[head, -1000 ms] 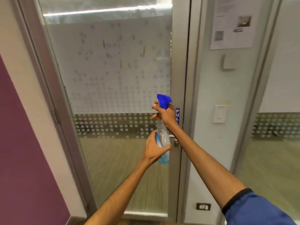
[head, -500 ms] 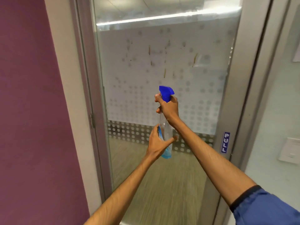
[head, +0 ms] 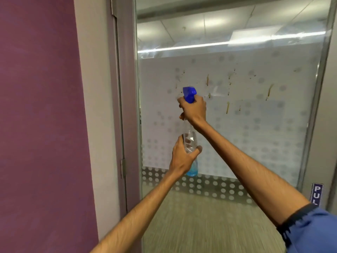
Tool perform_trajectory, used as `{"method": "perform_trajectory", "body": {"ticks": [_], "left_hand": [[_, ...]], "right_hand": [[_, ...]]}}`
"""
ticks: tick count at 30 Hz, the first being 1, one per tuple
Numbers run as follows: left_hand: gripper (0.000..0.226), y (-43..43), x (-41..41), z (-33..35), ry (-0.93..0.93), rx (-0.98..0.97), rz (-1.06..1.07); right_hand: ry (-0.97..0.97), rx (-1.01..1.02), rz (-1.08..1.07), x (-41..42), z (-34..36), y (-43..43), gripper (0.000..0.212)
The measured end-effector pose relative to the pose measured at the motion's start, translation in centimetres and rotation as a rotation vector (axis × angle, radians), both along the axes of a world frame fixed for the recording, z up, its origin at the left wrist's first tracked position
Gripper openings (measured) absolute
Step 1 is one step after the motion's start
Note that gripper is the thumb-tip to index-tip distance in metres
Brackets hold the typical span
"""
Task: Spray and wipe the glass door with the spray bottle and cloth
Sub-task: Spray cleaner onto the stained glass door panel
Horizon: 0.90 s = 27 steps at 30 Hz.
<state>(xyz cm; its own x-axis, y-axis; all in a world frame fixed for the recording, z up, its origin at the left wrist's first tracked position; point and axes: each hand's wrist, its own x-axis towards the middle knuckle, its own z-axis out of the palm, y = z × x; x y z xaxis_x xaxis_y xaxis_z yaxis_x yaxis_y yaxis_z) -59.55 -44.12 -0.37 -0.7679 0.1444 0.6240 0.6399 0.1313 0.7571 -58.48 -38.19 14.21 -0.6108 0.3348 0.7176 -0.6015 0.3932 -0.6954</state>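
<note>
A clear spray bottle [head: 191, 141] with a blue trigger head and a little blue liquid at its bottom is held upright in front of the glass door [head: 255, 134]. My right hand [head: 194, 111] grips its neck just under the blue head. My left hand [head: 182, 157] wraps the bottle's lower body. The frosted, dotted glass carries brown drip stains [head: 227, 107] at and above the height of the bottle's head, mostly to its right. No cloth is in view.
A purple wall [head: 40, 125] and the grey door frame [head: 125, 125] with a hinge stand to the left. A blue PULL sign [head: 317, 194] sits on the door's right stile. Carpeted floor shows through the lower clear glass.
The view has swung left and up, closer to the glass. Both hands have raised the bottle toward the stained area; grips are unchanged.
</note>
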Motion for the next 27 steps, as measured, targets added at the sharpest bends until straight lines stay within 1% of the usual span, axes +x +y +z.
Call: {"method": "perform_trajectory", "body": {"ticks": [4, 10, 14, 16, 18, 20, 23, 25, 27], "left_hand": [[0.082, -1.7, -1.4, 2.2, 0.046, -0.023, 0.001], [0.076, -2.8, -5.2, 4.7, 0.119, 0.011, 0.035], [0.082, -3.2, -7.8, 6.7, 0.176, 0.073, -0.03], [0.08, -3.8, -9.1, 8.1, 0.231, 0.089, 0.05], [0.071, -4.4, -10.9, 9.7, 0.269, 0.106, 0.206], [0.063, -5.3, -13.2, 11.6, 0.287, 0.108, 0.333], [0.055, -7.0, -16.9, 14.2, 0.349, 0.084, 0.459], [0.055, -8.4, -19.1, 15.8, 0.408, 0.041, 0.541], [0.057, -9.4, -21.2, 17.1, 0.511, -0.058, 0.606]], "right_hand": [[0.047, 0.007, -0.033, -1.2, 1.9, -1.5, 0.02], [0.073, -0.003, -0.071, -4.0, 4.9, -3.3, 0.02], [0.115, 0.0, -0.096, -6.0, 6.9, -3.2, 0.016], [0.129, -0.007, -0.123, -6.8, 7.9, -3.1, 0.02], [0.136, -0.021, -0.174, -7.2, 8.9, -2.8, 0.022], [0.161, -0.029, -0.202, -7.6, 9.8, -2.2, 0.021], [0.173, 0.007, -0.192, -8.1, 10.9, -1.6, 0.017], [0.178, 0.001, -0.201, -8.2, 11.5, -1.5, 0.018], [0.196, -0.011, -0.243, -8.4, 12.0, -1.4, 0.022]]}}
